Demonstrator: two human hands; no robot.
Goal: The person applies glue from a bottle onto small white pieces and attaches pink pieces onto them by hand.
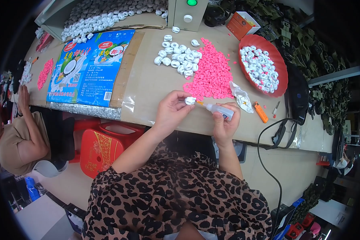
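Note:
Between the fingertips of my left hand (171,110) is a small round white piece (190,101) with a dark mark. My right hand (226,123) grips a small translucent squeeze bottle (221,111), tilted so its narrow orange-yellow nozzle points at the white piece. Whether the tip touches the piece I cannot tell. Just beyond my hands lies a heap of small bright pink pieces (214,76). Left of that heap, a cluster of similar white pieces (179,56) is spread on the table. A crumpled white wrapper (241,97) sits by the heap's right edge.
At the right, a red scalloped dish (283,76) holds many white pieces; an orange lighter (261,112) and black cable (260,150) are nearer. Left are blue printed cardboard (90,68), a red stool (96,154) and a co-worker (24,140). A machine housing (185,16) stands behind.

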